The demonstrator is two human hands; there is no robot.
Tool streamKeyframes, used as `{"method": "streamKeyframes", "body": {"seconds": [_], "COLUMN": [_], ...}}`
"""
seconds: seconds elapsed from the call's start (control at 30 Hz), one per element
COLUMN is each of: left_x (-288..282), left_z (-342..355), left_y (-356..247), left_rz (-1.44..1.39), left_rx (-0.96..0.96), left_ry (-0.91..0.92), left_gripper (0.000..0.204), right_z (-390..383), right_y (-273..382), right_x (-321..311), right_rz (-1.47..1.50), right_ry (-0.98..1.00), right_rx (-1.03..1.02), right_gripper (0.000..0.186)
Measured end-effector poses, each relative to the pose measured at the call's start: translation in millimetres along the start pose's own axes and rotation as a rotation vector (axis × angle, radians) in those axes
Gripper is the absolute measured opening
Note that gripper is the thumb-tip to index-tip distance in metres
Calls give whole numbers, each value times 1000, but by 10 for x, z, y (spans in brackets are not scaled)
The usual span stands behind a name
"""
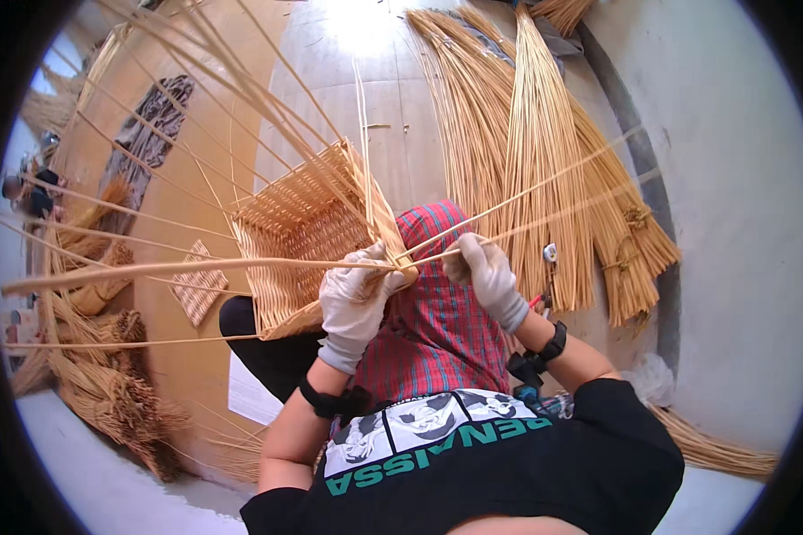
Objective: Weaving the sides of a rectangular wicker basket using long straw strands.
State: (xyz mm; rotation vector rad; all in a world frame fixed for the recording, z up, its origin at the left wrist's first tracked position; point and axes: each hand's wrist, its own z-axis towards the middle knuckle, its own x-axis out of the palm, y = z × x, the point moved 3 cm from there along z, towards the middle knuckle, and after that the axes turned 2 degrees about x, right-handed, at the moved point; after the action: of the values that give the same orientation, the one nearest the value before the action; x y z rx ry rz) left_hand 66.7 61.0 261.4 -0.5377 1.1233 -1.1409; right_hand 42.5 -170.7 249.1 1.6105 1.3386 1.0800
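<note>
A half-woven rectangular wicker basket rests tilted against my lap, its long rods fanning out from the rim. My left hand, in a white glove, is closed at the basket's near right corner, pinching the rods where they cross. My right hand, gloved too, is closed just right of that corner on a thin wicker rod, blurred toward its far end. Another rod runs up and right from the corner, above my right hand. The fingertips of both hands are partly hidden.
Big bundles of wicker rods lie at the upper right by the wall. More bundles line the left side. A small woven panel lies left of the basket. A tape measure and a red-handled tool are beside my right wrist.
</note>
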Motion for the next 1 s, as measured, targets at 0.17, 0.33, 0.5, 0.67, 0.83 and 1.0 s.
{"method": "streamKeyframes", "body": {"seconds": [0.17,0.33,0.5,0.67,0.83,1.0], "left_x": [-25,67,23,-18,-17,-107], "left_z": [3,45,97,38,62,185], "left_y": [-109,-274,-302,-184,-184,-346], "left_rz": [-67,-48,18,166,113,50], "left_rx": [-83,-117,-7,23,-145,-102], "left_ry": [60,122,81,114,148,200], "left_gripper": [17,21,23,29,49,72], "right_z": [-110,905,1220,843,1293,1249], "right_y": [853,644,1063,1522,1128,1910], "right_x": [416,744,644,1149,1393,1224], "right_rz": [-869,-817,-849,-654,-1536,-177], "right_ry": [110,365,491,508,395,981], "right_rx": [-817,-225,-522,-1130,-964,-773], "right_gripper": [19,48,37,39,57,30]}}
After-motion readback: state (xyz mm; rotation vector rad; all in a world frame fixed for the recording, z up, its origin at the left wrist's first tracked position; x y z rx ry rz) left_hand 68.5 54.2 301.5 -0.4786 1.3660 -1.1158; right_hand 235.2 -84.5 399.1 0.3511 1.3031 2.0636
